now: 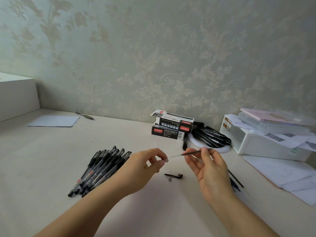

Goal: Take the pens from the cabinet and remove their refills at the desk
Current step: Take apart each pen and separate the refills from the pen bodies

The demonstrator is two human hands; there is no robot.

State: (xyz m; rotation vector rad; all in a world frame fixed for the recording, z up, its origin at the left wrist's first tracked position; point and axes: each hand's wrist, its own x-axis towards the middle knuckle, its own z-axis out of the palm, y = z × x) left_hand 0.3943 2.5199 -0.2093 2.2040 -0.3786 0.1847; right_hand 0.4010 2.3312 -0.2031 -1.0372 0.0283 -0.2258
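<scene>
A thin pen refill (186, 153) with a clear end and dark ink column is held above the desk between both hands. My left hand (145, 166) pinches its clear end at the fingertips. My right hand (208, 166) pinches the dark end between thumb and forefinger. A pile of several black gel pens (100, 170) lies on the desk left of my left hand. A black pen cap and small tip piece (173, 176) lie on the desk below the refill. Loose dark refills (236, 181) lie partly hidden behind my right hand.
Two stacked black pen boxes (172, 128) stand by the wall, with a heap of black markers (212, 136) on a white plate beside them. A white organiser (263, 142) and papers (282, 173) fill the right side. A sheet of paper (54, 120) and a single pen (84, 115) lie far left.
</scene>
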